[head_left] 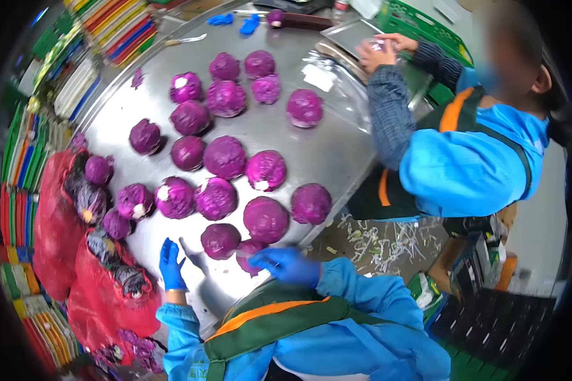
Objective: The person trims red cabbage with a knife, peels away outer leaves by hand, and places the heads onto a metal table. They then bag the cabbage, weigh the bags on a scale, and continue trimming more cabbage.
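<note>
My left hand [172, 265], in a blue glove, is held open with its fingers raised over the near left part of the metal table [356, 168]. Nothing is in it. My right hand [287, 266], also gloved in blue, is smeared by motion beside a small red cabbage [251, 254]. Its fingers look closed, and a thin pale streak juts from them across that cabbage; I cannot make out what it is. Just beyond lie another red cabbage [220, 241] and a larger one [265, 220]. Several more peeled cabbages spread over the table, some with white cut stems.
At left, red mesh sacks [102, 286] hold darker cabbages. A person [470, 146] at the right handles something in clear wrap. A knife [185, 39] and blue gloves [235, 21] lie at the far edge. Stacked crates [38, 146] line the left; scraps [388, 244] litter the floor.
</note>
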{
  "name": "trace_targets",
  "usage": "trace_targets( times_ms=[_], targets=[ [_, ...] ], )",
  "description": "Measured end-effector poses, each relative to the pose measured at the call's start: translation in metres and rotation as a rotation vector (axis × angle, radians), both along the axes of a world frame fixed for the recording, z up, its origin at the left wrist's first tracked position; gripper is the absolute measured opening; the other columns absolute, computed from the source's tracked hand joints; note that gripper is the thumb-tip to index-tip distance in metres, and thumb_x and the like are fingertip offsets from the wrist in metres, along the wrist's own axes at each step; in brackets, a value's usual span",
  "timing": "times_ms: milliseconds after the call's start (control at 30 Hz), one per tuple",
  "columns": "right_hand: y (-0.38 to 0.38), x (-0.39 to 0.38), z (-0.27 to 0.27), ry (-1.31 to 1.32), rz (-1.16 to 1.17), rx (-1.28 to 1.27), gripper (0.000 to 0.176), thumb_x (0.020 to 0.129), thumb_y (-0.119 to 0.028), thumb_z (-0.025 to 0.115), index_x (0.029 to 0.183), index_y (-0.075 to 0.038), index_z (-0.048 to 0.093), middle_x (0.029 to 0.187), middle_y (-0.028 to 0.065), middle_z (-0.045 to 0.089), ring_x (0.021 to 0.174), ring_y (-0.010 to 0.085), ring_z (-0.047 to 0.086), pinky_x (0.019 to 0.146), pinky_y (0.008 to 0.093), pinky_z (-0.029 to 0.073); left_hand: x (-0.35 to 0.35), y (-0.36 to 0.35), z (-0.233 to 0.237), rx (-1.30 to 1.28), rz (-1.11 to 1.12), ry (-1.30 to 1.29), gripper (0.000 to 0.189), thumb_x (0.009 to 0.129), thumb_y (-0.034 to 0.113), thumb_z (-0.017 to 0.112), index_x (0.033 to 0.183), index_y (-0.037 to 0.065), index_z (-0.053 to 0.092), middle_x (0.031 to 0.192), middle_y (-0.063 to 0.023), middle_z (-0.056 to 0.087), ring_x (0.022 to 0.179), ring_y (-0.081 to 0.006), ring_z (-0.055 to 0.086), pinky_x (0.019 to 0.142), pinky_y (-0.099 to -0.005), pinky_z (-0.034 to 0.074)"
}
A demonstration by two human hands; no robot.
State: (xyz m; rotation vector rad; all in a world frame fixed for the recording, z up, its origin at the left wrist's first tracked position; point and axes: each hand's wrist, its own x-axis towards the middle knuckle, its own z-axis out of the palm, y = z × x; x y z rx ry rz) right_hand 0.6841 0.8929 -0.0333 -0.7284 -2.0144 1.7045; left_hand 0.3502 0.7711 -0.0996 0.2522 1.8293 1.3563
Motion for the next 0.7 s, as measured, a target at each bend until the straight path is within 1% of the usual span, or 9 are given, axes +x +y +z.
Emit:
trace_targets(
  times_ms=[100, 133, 167, 267, 433, 467, 500, 600, 700],
  targets=[
    [0.040, 0.014, 0.025, 0.074, -0.180, -0.180, 0.022, 0.095, -0.009, 0.053, 0.113, -0.005, 0.064, 0.107, 0.0082, 0.068, 0.087, 0.0161, 0.066, 0.076, 0.0323, 0.053, -0.047, -0.002, 0.006, 0.002, 0.175, 0.163, 0.062, 0.090, 0.032, 0.063, 0.145, 0.017, 0.036, 0.143, -0.0057, 0.043, 0.125, -0.0223, 0.045, 0.094, -0.0425, 0.043],
    [0.056, 0.022, 0.030, 0.120, -0.234, 0.052, 0.023, 0.094, -0.005, 0.052, 0.113, -0.003, 0.064, 0.107, 0.0075, 0.068, 0.085, 0.0132, 0.065, 0.072, 0.0283, 0.053, -0.060, 0.002, 0.005, 0.010, 0.270, 0.208, 0.069, 0.087, 0.032, 0.067, 0.145, 0.016, 0.033, 0.143, -0.0087, 0.041, 0.123, -0.0218, 0.045, 0.091, -0.0421, 0.044],
    [0.069, 0.032, 0.048, 0.011, -0.279, -0.059, 0.022, 0.093, -0.004, 0.051, 0.111, -0.002, 0.064, 0.102, 0.0079, 0.069, 0.085, 0.0112, 0.064, 0.070, 0.0257, 0.053, -0.074, 0.008, 0.004, 0.024, 0.356, 0.250, 0.077, 0.084, 0.031, 0.072, 0.146, 0.014, 0.031, 0.143, -0.0116, 0.039, 0.122, -0.0213, 0.046, 0.088, -0.0417, 0.045],
    [0.092, 0.055, 0.074, -0.006, -0.495, 0.112, 0.018, 0.094, -0.013, 0.055, 0.102, -0.001, 0.066, 0.101, 0.0109, 0.069, 0.082, 0.0123, 0.064, 0.064, 0.0267, 0.052, -0.105, 0.033, 0.009, 0.031, 0.439, 0.364, 0.086, 0.078, 0.031, 0.077, 0.146, 0.009, 0.028, 0.141, -0.0140, 0.040, 0.113, -0.0211, 0.050, 0.083, -0.0348, 0.046],
    [0.094, 0.088, 0.113, 0.109, -0.733, 0.391, 0.037, 0.095, -0.035, 0.056, 0.097, 0.000, 0.067, 0.100, 0.0144, 0.069, 0.068, 0.0147, 0.060, 0.057, 0.0254, 0.047, -0.182, 0.056, -0.039, 0.149, 0.390, 0.629, 0.055, 0.083, 0.020, 0.075, 0.126, -0.004, 0.050, 0.116, -0.0085, 0.057, 0.100, -0.0195, 0.053, 0.092, -0.0331, 0.043],
    [0.093, 0.096, 0.115, 0.188, -0.763, 0.405, 0.041, 0.094, -0.039, 0.056, 0.096, 0.001, 0.067, 0.099, 0.0149, 0.069, 0.065, 0.0139, 0.059, 0.056, 0.0256, 0.047, -0.191, 0.061, -0.036, 0.245, 0.348, 0.782, 0.058, 0.079, 0.028, 0.078, 0.121, -0.005, 0.055, 0.118, -0.0148, 0.058, 0.102, -0.0225, 0.055, 0.095, -0.0355, 0.043],
    [0.091, 0.101, 0.118, 0.272, -0.783, 0.421, 0.047, 0.094, -0.043, 0.056, 0.094, 0.002, 0.067, 0.099, 0.0155, 0.069, 0.062, 0.0130, 0.057, 0.055, 0.0257, 0.046, -0.165, 0.073, 0.004, -0.125, 0.459, 0.959, 0.067, 0.074, 0.037, 0.081, 0.119, -0.006, 0.057, 0.117, -0.0191, 0.060, 0.102, -0.0264, 0.057, 0.094, -0.0389, 0.045],
    [0.081, 0.119, 0.124, 0.225, -0.892, 0.546, 0.055, 0.096, -0.049, 0.048, 0.085, 0.002, 0.066, 0.093, 0.0182, 0.069, 0.053, 0.0111, 0.052, 0.051, 0.0251, 0.041, -0.206, 0.075, -0.033, -0.086, 0.559, 0.850, 0.074, 0.070, 0.043, 0.082, 0.118, -0.007, 0.058, 0.116, -0.0212, 0.061, 0.101, -0.0297, 0.060, 0.092, -0.0410, 0.048],
    [0.071, 0.124, 0.131, 0.273, -0.931, 0.566, 0.056, 0.096, -0.048, 0.048, 0.081, 0.003, 0.066, 0.092, 0.0191, 0.069, 0.054, 0.0121, 0.055, 0.051, 0.0255, 0.043, -0.265, 0.066, -0.068, 0.169, 0.290, 0.636, 0.066, 0.078, 0.040, 0.075, 0.123, -0.006, 0.057, 0.125, -0.0196, 0.058, 0.101, -0.0290, 0.061, 0.090, -0.0394, 0.051]
  ],
)
